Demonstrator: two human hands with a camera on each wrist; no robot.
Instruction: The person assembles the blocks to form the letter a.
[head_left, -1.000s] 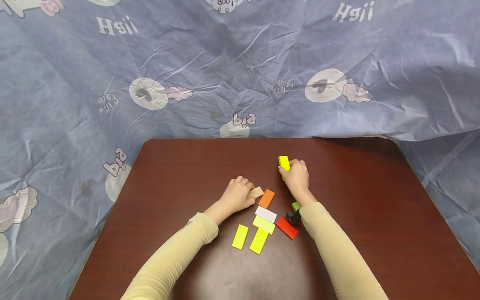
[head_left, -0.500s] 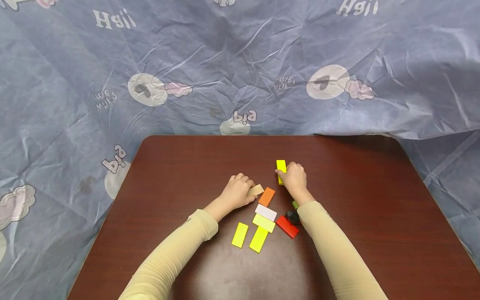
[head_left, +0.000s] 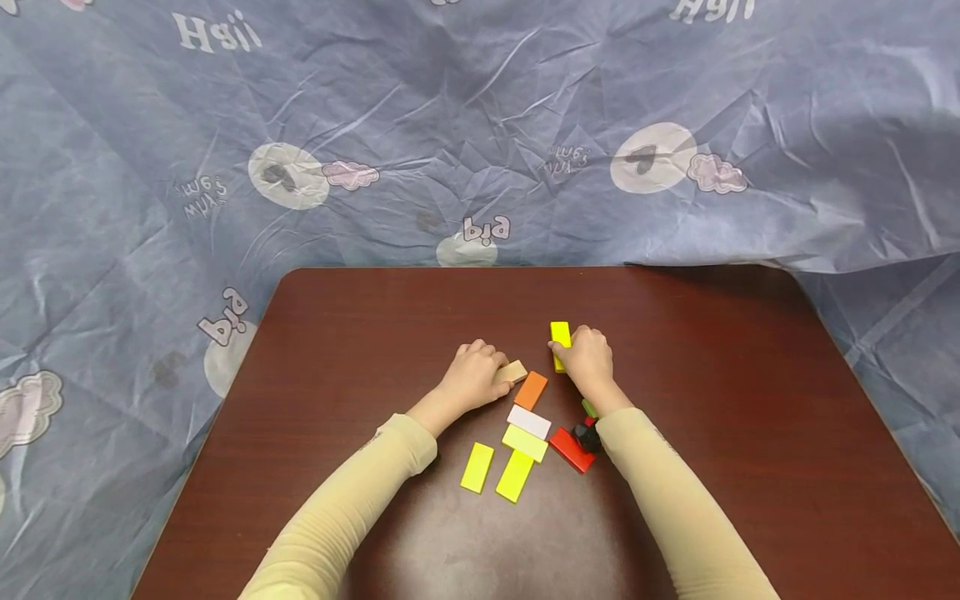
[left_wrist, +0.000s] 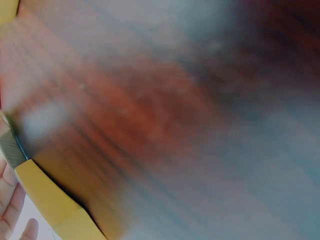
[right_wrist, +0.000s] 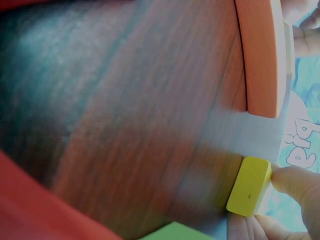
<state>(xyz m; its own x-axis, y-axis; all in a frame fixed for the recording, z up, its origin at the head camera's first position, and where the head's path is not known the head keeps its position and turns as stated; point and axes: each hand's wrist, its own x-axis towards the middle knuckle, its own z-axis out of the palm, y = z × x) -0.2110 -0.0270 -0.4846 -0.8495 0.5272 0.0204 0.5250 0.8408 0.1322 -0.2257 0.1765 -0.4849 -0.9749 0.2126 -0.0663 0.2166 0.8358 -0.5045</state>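
In the head view my left hand [head_left: 472, 379] pinches a plain wooden block [head_left: 512, 372] on the table, left of an orange block [head_left: 531, 391]. My right hand [head_left: 588, 358] pinches a yellow block [head_left: 560, 343] farther back, right of the orange one. The right wrist view has the yellow block [right_wrist: 250, 186] between thumb and fingers [right_wrist: 295, 185], apart from the orange block [right_wrist: 262, 60]. Below the orange block lie a white block [head_left: 529, 422], a pale yellow block [head_left: 525, 443] and a yellow one [head_left: 514, 477], roughly in a line.
Another yellow block [head_left: 477, 467] lies left of that line. To its right are a red block [head_left: 572, 450], a black object [head_left: 587, 436] and a green block [head_left: 590, 408], partly hidden by my right sleeve. A printed grey-blue cloth [head_left: 480, 150] hangs behind the table [head_left: 375, 308].
My right hand has brought the yellow block slightly nearer to me and left, turning it straighter. My left hand stays with the wooden block. The head view has tilted a little.
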